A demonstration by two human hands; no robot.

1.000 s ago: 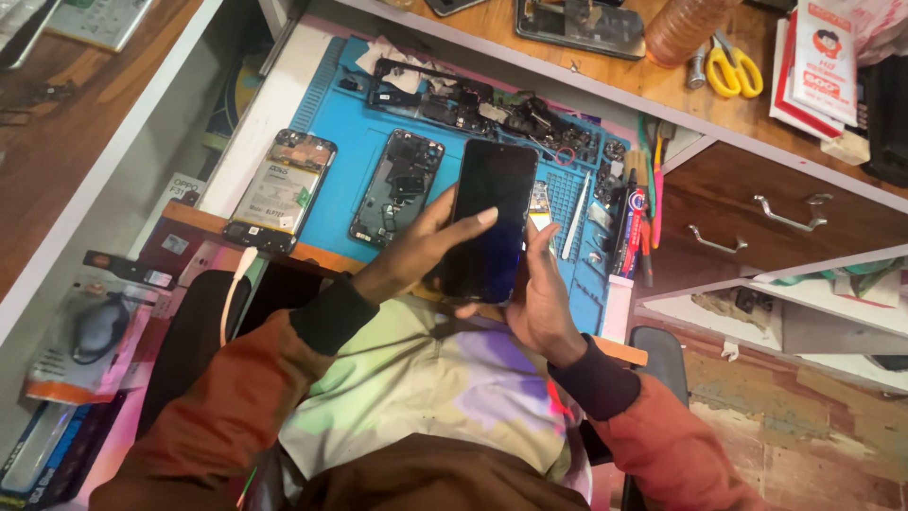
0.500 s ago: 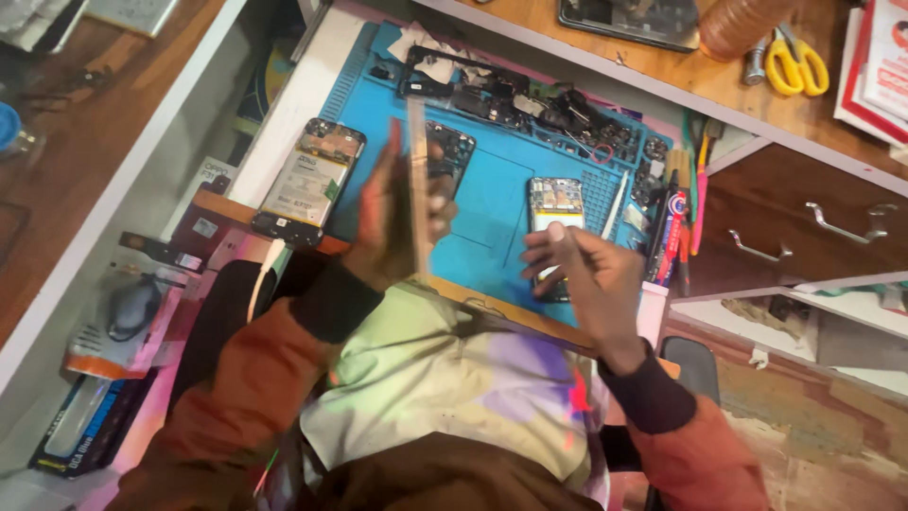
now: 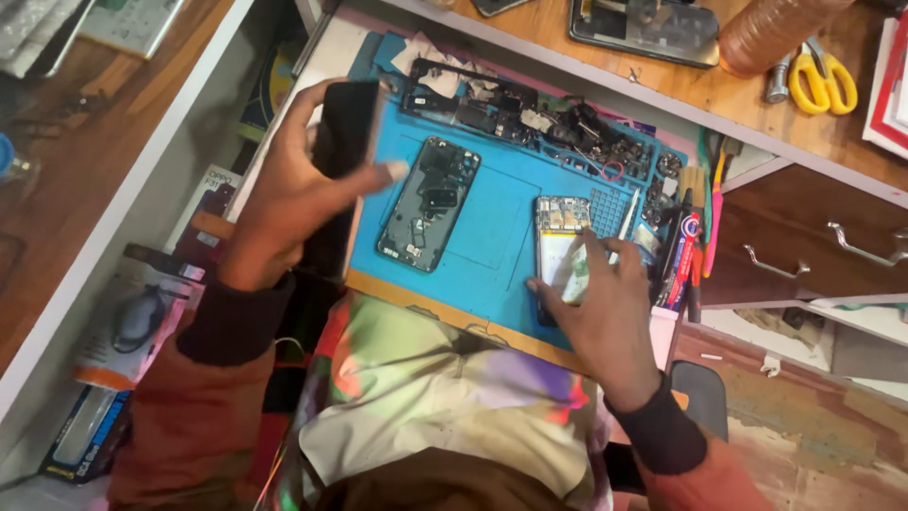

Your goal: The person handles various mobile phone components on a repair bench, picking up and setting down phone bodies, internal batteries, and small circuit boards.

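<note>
My left hand (image 3: 284, 194) grips a black phone screen panel (image 3: 345, 128), holding it upright over the left edge of the blue repair mat (image 3: 492, 232). My right hand (image 3: 601, 303) rests on an opened phone body with a white battery (image 3: 560, 246) lying on the right part of the mat, fingers pressing on it. Another opened phone frame (image 3: 430, 203) with bare circuitry lies in the mat's middle, between my hands.
Loose phone parts (image 3: 530, 118) fill the mat's back trays. Pens and tools (image 3: 686, 246) stand at its right edge. On the wooden desk behind lie a dark phone (image 3: 643, 28), yellow scissors (image 3: 823, 80) and a brown bottle (image 3: 776, 28). Drawers (image 3: 804, 255) sit right; packaged goods (image 3: 123, 341) left.
My left hand carried the black screen panel from the mat's middle to the left. My right hand let go of it and dropped onto the phone body with the battery.
</note>
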